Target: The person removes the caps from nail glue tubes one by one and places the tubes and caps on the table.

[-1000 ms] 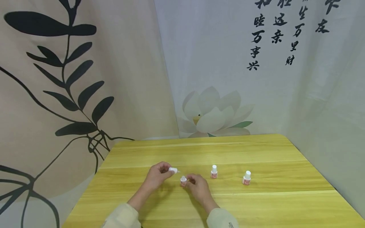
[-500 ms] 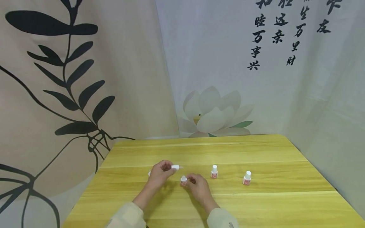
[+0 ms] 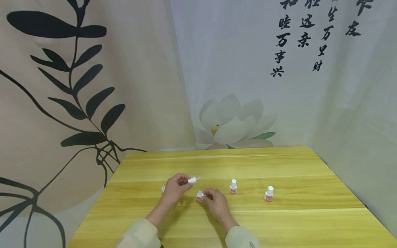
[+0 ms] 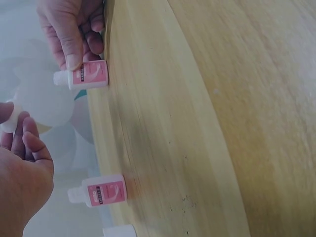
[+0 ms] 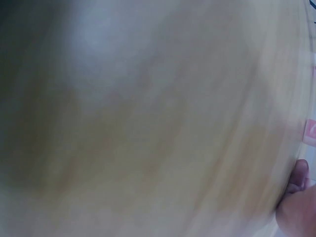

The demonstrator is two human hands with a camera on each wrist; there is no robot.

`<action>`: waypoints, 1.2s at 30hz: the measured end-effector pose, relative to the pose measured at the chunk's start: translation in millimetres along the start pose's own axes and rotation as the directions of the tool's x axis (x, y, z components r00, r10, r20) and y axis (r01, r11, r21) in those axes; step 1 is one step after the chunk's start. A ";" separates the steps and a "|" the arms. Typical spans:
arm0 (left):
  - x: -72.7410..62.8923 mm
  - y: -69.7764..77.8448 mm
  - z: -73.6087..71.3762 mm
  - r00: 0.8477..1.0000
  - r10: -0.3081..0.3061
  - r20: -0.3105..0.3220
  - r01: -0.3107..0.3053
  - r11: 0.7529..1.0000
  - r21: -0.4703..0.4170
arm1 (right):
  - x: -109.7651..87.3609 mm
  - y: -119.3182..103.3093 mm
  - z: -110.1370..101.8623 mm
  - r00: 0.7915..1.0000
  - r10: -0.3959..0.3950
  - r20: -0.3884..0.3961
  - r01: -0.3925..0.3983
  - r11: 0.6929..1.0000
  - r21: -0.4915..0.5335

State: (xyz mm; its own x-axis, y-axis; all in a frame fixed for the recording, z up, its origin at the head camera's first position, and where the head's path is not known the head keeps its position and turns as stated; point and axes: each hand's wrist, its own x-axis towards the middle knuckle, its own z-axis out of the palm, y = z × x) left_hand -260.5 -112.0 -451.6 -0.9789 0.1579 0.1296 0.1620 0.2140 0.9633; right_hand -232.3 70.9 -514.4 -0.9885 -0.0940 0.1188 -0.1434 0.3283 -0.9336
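My left hand (image 3: 174,187) pinches a white bottle cap (image 3: 192,180) above the table, a thin pale stem sticking out of it to the right. Lower and to the right, my right hand (image 3: 216,203) holds a small white bottle (image 3: 200,196) with a pink label upright on the table. In the left wrist view this bottle (image 4: 90,74) shows a bare narrow neck under the right thumb. Another uncapped pink-labelled bottle (image 4: 106,190) stands nearer that camera, beside a white piece (image 4: 120,231) cut by the frame edge. Behind the left hand a bit of white (image 3: 163,188) peeks out.
Two capped bottles stand upright to the right of the hands, one closer (image 3: 233,186) and one farther right (image 3: 268,194). The wooden table (image 3: 294,227) reaches back to a printed curtain (image 3: 149,86). Most of the right wrist view is blurred tabletop.
My left hand has lifted the cap up and to the right, away from the bottle, and its stem now tilts slightly upward. The right hand and bottle have stayed put.
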 end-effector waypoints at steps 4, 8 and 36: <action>-4.1 10.0 1.4 1.000 -0.010 -0.003 0.010 1.000 -0.001 | 0.5 0.7 0.5 1.000 -0.002 -0.005 0.002 1.000 -0.008; 0.1 2.3 4.7 0.999 -0.024 -0.026 0.025 1.000 0.013 | 0.8 1.8 0.3 1.000 -0.005 -0.007 0.005 1.000 -0.010; -11.0 21.9 9.3 1.000 -0.012 0.019 0.011 1.000 0.026 | -0.2 1.3 -3.2 1.000 -0.010 -0.013 0.010 0.999 -0.047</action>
State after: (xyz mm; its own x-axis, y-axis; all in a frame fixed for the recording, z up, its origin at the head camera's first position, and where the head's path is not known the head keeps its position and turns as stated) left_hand -245.1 -100.1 -434.1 -0.9782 0.1739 0.1139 0.1543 0.2402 0.9584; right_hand -232.3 74.3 -514.6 -0.9875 -0.0856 0.1327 -0.1552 0.3716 -0.9153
